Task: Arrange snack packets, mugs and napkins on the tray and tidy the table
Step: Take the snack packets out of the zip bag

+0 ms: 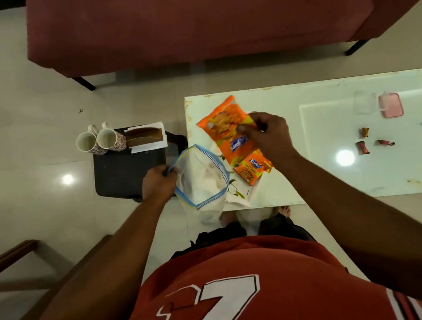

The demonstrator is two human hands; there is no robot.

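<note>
My left hand pinches the blue rim of a clear zip bag, held open at the table's left edge. My right hand grips a large orange snack packet, lifted just above the white table. A smaller orange packet lies below it on a white napkin with a leaf print. Two floral mugs lie on their sides on a dark stool, beside a brown napkin holder with white napkins. A pale tray outline shows on the table's right half.
Three small candy wrappers lie on the right half of the table. A clear container and a pink lid sit further back. A maroon sofa stands behind the table, and a wooden chair at lower left.
</note>
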